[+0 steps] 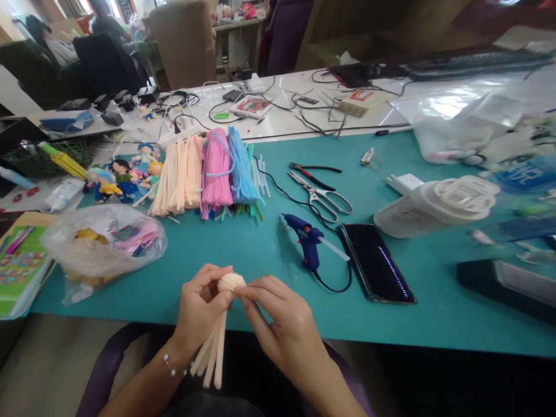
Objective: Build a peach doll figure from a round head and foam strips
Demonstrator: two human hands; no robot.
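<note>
My left hand (pixel 195 307) is closed around a small bundle of cream pipe cleaners (pixel 220 347). Their tops form a rounded, ball-like head (pixel 230 282), and several straight ends hang below my fingers. My right hand (pixel 282 315) pinches at the right side of that head with thumb and fingertips. Both hands are just over the table's front edge. Behind them on the green mat lie thick bundles of cream pipe cleaners (pixel 180 179), pink pipe cleaners (pixel 217 174) and blue pipe cleaners (pixel 240 165). A blue glue gun (pixel 306 237) lies to the right, with a glue stick protruding.
Scissors (pixel 321 194), pliers (pixel 313 176), a phone (pixel 377 263) and a lidded cup (pixel 434 208) occupy the right side. Left are a plastic bag of scraps (pixel 104 246), small dolls (pixel 110 179) and a green booklet (pixel 21 272). Cables (pixel 299 104) cross the white table behind.
</note>
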